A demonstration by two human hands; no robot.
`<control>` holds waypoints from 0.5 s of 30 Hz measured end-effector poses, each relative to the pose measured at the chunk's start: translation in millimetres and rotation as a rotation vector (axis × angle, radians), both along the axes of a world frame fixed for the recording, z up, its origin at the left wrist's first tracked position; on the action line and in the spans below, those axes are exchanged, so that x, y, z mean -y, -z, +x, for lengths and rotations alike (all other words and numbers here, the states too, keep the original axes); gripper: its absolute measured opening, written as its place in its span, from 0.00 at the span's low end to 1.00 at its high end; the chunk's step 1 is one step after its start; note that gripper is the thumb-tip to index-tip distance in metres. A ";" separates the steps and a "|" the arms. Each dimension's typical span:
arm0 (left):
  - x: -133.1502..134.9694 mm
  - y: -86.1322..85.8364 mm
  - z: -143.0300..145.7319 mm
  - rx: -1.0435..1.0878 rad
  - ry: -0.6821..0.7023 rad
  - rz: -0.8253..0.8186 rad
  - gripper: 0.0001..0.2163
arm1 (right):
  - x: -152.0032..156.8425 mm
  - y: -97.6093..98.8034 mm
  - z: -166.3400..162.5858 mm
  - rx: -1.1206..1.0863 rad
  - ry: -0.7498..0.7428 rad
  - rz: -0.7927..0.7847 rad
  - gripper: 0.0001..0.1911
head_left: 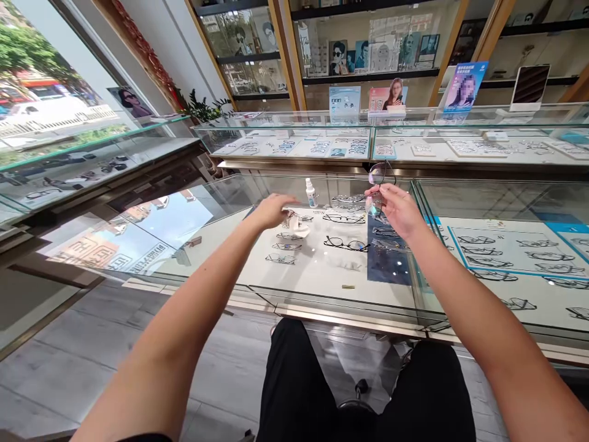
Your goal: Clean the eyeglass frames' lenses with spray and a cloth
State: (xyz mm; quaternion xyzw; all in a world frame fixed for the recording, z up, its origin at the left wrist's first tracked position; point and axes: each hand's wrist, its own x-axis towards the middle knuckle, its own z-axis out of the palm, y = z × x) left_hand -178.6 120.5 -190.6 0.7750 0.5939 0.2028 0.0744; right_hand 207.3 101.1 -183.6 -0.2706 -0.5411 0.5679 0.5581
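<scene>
A pair of thin-rimmed eyeglasses (381,173) is held up above the glass counter in my right hand (399,207), pinched between thumb and fingers. Its lenses point upward and downward, one above the other. My left hand (274,210) hovers over the counter on the left, palm down, fingers stretched to the right with nothing visible in them. Just beyond its fingertips stands a small white spray bottle (311,193). Below the fingers lies a pale, crumpled-looking piece (300,227), partly covered; whether it is cloth or reflection I cannot make out.
Under the glass, several eyeglass frames (346,244) lie in rows, some over a dark blue panel (389,267). Another glass case (515,245) adjoins on the right. Behind runs a second display counter (294,147) with ad cards (344,103). My knees (294,374) are close to the counter's front edge.
</scene>
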 end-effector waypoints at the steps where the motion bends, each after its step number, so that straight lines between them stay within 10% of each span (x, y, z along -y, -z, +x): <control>1: 0.4 6.5 -3.4 -0.035 -0.020 -0.056 0.15 | 0.0 1.0 -0.4 0.007 0.000 0.003 0.18; 7: 10.6 17.6 -3.6 -0.040 -0.098 -0.046 0.08 | -1.8 6.5 -0.1 0.043 -0.009 0.045 0.17; 15: 37.6 -32.8 0.7 0.282 -0.126 0.188 0.11 | -0.3 0.6 2.4 0.053 0.020 0.044 0.17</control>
